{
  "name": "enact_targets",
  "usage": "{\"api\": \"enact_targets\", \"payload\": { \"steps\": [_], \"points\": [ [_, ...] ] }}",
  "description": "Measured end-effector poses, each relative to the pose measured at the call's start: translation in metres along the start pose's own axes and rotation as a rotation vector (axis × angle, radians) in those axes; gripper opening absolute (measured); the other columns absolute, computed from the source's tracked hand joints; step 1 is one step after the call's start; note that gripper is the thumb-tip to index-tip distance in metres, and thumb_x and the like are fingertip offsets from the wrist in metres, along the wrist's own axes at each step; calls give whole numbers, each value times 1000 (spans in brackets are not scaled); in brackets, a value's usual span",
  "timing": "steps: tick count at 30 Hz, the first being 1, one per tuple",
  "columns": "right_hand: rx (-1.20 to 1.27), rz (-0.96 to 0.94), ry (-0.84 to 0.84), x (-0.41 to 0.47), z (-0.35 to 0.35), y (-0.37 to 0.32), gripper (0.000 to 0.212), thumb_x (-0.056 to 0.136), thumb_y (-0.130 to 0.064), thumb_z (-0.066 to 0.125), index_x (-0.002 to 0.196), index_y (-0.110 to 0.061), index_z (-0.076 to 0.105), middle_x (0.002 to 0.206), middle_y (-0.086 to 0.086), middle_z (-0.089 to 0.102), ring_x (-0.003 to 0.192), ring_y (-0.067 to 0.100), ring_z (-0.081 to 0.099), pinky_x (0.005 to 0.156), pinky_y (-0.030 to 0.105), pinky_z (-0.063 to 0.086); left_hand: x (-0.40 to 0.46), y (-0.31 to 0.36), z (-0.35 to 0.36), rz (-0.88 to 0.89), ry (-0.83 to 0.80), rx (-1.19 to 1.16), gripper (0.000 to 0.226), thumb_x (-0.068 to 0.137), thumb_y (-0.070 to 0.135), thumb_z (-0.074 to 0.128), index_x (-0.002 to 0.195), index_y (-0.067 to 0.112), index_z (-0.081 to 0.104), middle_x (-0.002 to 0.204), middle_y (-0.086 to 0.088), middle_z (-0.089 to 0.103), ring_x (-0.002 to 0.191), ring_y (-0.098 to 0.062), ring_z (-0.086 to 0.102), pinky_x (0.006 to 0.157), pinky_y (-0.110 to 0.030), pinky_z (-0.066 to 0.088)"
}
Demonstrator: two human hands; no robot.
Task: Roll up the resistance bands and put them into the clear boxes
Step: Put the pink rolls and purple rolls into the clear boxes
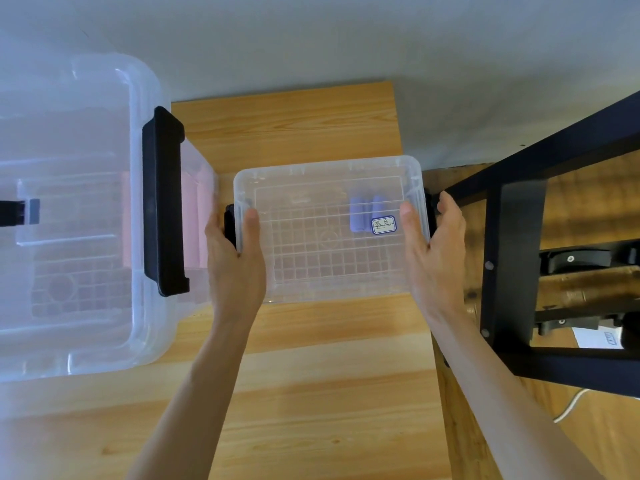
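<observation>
Both hands — left hand (239, 244) and right hand (433, 244) — clamp the lidded small clear box (329, 230) above the surface (311, 393), purple rolls (365, 213) inside — likely stowing it; next, set it down level.

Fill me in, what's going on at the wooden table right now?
A person grips a small lidded clear box at both ends, left hand and right hand curled around the black side latches. Rolled purple resistance bands lie inside near a handwritten label. A larger clear box beside it on the wooden table shows something pink through its wall, likely pink bands.
</observation>
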State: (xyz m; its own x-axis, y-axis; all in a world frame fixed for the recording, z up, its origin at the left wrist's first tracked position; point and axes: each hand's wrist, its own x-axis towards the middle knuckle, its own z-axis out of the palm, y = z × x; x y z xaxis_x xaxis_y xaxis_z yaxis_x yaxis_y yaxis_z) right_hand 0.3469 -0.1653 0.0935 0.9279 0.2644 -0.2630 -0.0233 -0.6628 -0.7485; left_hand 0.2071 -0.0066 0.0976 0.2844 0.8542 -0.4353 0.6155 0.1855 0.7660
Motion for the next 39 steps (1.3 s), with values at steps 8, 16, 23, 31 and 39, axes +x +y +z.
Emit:
{"api": "enact_targets", "payload": {
  "steps": [8, 16, 23, 31, 39],
  "points": [
    [123, 203, -65, 0, 2, -2, 97, 84, -75, 49, 156, -18, 17, 158, 3, 33, 144, 24, 34, 113, 51, 38, 2, 3, -7, -57, 52, -57, 57, 89, 61, 56, 131, 21, 52, 112, 5, 64, 101, -14, 63, 88, -36, 56],
    [156, 178, 13, 0, -1, -1, 91, 80, -74, 57, 148, -19, 36, 141, 2, 53, 130, 22, 51, 103, 50, 48, 0, 13, -13, -85, 87, -181, 37, 84, 40, 74, 109, 21, 54, 90, 12, 66, 78, 1, 64, 71, -17, 53],
    [199, 153, 27, 1, -7, -9, 56, 85, -53, 67, 126, -17, 54, 95, -18, 62, 98, 6, 64, 90, 31, 55, -9, 10, -5, 87, 78, -102, 35, 98, 39, 56, 125, 16, 55, 110, -1, 67, 100, -14, 66, 91, -40, 56],
    [234, 110, 83, -1, -7, -9, 62, 85, -46, 70, 134, -14, 50, 93, -25, 55, 88, -8, 57, 75, 6, 46, -8, 4, 2, 223, 121, 44, 38, 105, 34, 43, 133, 13, 57, 85, 2, 67, 65, 5, 56, 62, -8, 45],
    [247, 60, 68, -1, -15, -11, 40, 82, -43, 74, 112, -16, 65, 98, -10, 70, 91, 3, 67, 84, 31, 58, -10, 8, 3, 235, 134, 39, 40, 105, 36, 41, 142, 24, 50, 117, 6, 67, 105, -7, 64, 93, -28, 53]
  ]
}}
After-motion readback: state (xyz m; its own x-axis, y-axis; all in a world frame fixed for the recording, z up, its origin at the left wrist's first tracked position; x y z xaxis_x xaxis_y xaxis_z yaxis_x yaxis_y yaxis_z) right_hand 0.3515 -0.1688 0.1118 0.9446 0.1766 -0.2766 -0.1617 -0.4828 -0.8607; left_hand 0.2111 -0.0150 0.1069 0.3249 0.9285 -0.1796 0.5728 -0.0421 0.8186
